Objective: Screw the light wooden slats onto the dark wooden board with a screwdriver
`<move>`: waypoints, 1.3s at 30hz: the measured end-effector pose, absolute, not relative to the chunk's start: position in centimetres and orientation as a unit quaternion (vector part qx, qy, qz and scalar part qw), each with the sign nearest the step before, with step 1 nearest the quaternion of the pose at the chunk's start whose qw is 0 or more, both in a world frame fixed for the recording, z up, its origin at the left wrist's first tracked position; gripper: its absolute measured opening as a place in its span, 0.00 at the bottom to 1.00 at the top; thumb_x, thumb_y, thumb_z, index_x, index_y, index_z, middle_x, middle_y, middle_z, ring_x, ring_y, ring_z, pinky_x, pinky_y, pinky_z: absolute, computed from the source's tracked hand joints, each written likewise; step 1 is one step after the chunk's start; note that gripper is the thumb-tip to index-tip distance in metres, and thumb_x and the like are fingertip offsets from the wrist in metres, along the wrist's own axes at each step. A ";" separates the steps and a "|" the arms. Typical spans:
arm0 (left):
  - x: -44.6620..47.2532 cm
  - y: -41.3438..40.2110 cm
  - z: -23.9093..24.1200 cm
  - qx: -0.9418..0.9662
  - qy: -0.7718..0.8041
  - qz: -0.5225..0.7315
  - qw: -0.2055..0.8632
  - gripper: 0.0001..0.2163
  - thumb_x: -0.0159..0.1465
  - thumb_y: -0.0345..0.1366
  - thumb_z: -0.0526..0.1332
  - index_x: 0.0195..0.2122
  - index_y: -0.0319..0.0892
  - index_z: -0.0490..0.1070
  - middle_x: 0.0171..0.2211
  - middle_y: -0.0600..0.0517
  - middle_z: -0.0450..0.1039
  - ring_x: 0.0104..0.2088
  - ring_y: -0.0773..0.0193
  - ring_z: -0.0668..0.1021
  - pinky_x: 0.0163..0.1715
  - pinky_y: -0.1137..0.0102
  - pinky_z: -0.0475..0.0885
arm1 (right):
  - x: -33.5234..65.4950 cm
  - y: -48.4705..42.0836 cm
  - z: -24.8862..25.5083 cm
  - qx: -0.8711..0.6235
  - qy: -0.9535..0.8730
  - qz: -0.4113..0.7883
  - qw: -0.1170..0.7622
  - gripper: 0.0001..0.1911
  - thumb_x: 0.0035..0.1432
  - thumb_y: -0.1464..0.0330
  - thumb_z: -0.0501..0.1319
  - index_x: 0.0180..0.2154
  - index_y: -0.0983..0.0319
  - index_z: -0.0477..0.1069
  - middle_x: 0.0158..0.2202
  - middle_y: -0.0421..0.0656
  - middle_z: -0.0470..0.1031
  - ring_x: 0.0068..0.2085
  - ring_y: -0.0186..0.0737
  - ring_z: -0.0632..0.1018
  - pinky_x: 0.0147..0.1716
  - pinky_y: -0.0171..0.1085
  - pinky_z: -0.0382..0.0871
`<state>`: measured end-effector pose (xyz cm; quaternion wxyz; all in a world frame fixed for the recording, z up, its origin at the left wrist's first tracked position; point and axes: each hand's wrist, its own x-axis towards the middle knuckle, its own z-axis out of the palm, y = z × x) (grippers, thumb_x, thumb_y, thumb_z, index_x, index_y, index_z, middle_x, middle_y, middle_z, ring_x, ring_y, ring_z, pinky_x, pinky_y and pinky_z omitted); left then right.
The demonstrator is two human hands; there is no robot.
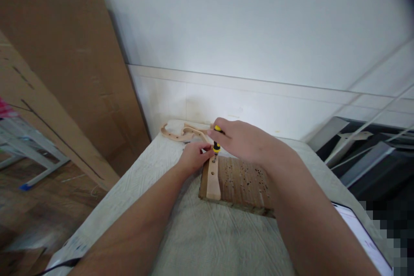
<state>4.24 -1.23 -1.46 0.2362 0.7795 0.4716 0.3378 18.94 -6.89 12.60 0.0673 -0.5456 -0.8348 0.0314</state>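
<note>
My right hand [243, 140] is closed around a yellow and black screwdriver [216, 145], held upright with its tip on a light wooden strip [213, 180]. The strip lies along the left edge of a dark, hole-pocked wooden board [245, 184]. My left hand [194, 157] pinches at the screwdriver's tip on the strip's far end; what its fingers hold is too small to make out. Behind the hands lie curved light wooden pieces [181, 133].
The board rests on a white textured cloth [200, 233] covering a table against a white wall. Large cardboard sheets [64, 73] lean at the left. A phone or tablet [364, 235] lies at the right edge. Dark furniture stands at the right.
</note>
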 end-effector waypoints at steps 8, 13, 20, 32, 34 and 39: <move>4.3 -1.2 -1.6 0.774 0.478 0.330 0.251 0.12 0.60 0.40 0.58 0.32 0.40 0.78 0.24 0.54 0.74 0.24 0.68 0.69 0.24 0.73 0.58 | 20.3 -6.6 13.4 -0.514 -0.846 0.066 0.123 0.19 0.65 0.64 0.46 0.43 0.61 0.73 0.38 0.45 0.78 0.35 0.38 0.75 0.34 0.35 0.61; 4.3 -1.3 -1.5 0.778 0.477 0.327 0.246 0.14 0.60 0.43 0.58 0.32 0.40 0.78 0.25 0.52 0.74 0.25 0.67 0.69 0.25 0.73 0.58 | 21.3 -6.6 13.8 -0.541 -0.832 0.072 0.097 0.19 0.64 0.61 0.49 0.39 0.60 0.76 0.35 0.44 0.79 0.34 0.40 0.76 0.33 0.36 0.64; 4.2 -1.3 -1.3 0.782 0.476 0.322 0.241 0.14 0.60 0.44 0.58 0.30 0.40 0.78 0.24 0.54 0.73 0.24 0.67 0.69 0.24 0.73 0.57 | 22.0 -6.5 13.5 -0.534 -0.838 0.042 0.108 0.20 0.64 0.65 0.47 0.49 0.59 0.74 0.48 0.46 0.77 0.47 0.43 0.76 0.45 0.37 0.66; 4.2 -1.2 -1.8 0.773 0.480 0.337 0.243 0.12 0.59 0.43 0.59 0.29 0.40 0.77 0.24 0.53 0.74 0.23 0.68 0.70 0.25 0.72 0.58 | 19.8 -6.6 13.4 -0.598 -0.794 -0.060 0.094 0.27 0.60 0.48 0.50 0.28 0.61 0.76 0.24 0.46 0.75 0.25 0.38 0.71 0.24 0.36 0.54; 4.2 -1.2 -1.9 0.772 0.481 0.336 0.243 0.13 0.59 0.43 0.59 0.30 0.40 0.78 0.24 0.53 0.74 0.23 0.67 0.70 0.25 0.72 0.58 | 19.5 -6.7 13.2 -0.606 -0.786 -0.075 0.097 0.27 0.60 0.49 0.50 0.28 0.61 0.77 0.24 0.46 0.75 0.25 0.39 0.71 0.24 0.36 0.54; 4.1 -1.2 -1.8 0.773 0.477 0.332 0.255 0.12 0.59 0.42 0.58 0.31 0.40 0.78 0.24 0.53 0.74 0.24 0.67 0.70 0.25 0.73 0.59 | 19.1 -7.2 13.5 -0.573 -0.810 -0.055 0.109 0.20 0.62 0.57 0.52 0.33 0.61 0.79 0.27 0.45 0.77 0.27 0.37 0.72 0.26 0.36 0.56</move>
